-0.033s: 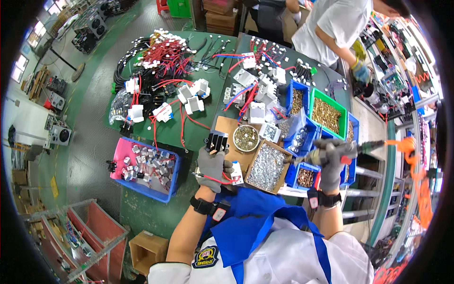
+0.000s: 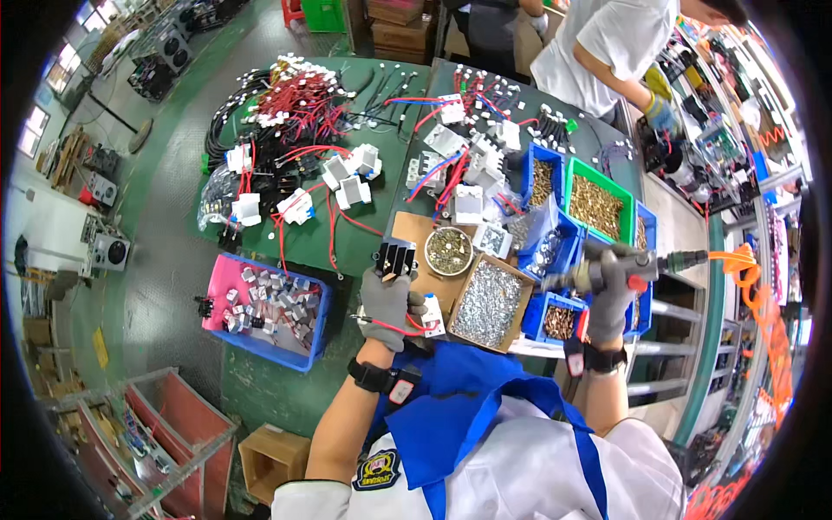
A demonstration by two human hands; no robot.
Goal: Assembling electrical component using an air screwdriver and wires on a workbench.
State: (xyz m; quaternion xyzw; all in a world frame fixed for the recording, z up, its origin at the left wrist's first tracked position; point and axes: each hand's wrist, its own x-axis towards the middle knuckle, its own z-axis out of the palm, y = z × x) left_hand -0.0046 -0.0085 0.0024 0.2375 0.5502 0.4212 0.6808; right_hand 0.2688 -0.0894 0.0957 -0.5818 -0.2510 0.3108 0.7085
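My left hand (image 2: 386,308), in a grey glove, is closed around a black terminal block (image 2: 396,258) with ribbed slots on its upper side. A white breaker-like block (image 2: 432,315) with red wires sits against the thumb side of this hand; whether the fingers also grip it is hidden. My right hand (image 2: 614,290), gloved the same way, is wrapped round a pneumatic screwdriver (image 2: 641,263). The tool lies roughly level above the blue bins, its front end pointing left toward the cardboard tray of silver screws (image 2: 488,305). An orange coiled hose (image 2: 745,269) runs from its rear.
Brass parts fill a round tub (image 2: 449,251) and a green bin (image 2: 568,206). Copper-coloured parts lie in a blue bin (image 2: 542,334). White wired blocks (image 2: 354,192) and a cable heap (image 2: 299,108) cover the table beyond. At left is a blue crate (image 2: 286,360). A co-worker (image 2: 602,52) stands far right.
The screwdriver in my right hand has shifted slightly right, its front end backing away from the screw tray. My left hand stays almost still with the terminal block.
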